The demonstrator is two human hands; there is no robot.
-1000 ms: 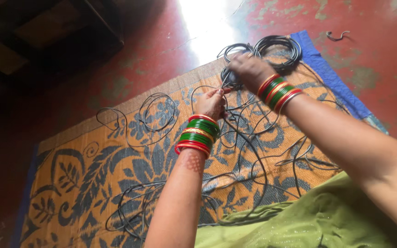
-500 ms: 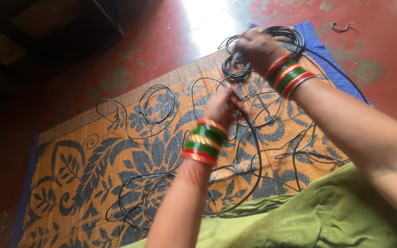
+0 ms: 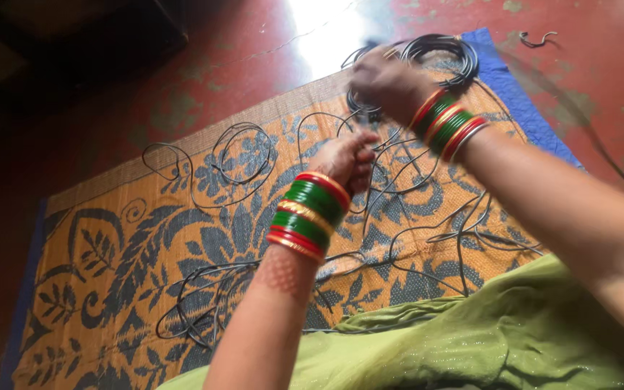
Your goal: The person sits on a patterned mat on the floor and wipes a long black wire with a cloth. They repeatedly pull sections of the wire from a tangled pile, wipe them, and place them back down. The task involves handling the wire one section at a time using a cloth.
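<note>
Coiling step: left hand [image 3: 352, 159] clenched on black wire [image 3: 391, 217]; right hand [image 3: 384, 79] gripping the coil [image 3: 442, 50] above mat [image 3: 146, 253]. Next, prob. another loop w/ steady tension.

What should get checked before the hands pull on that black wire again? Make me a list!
1. Left hand closed on the black wire: ok, fist shut around a strand.
2. Right hand holding the wire coil: cannot tell, the hand is blurred.
3. Loose wire free of knots: not ok, loops cross each other all over the mat.
4. Wire clear of the green cloth: not ok, strands run up to and under its edge.
5. Bangles clear of wire: ok, none looped over them.
</note>
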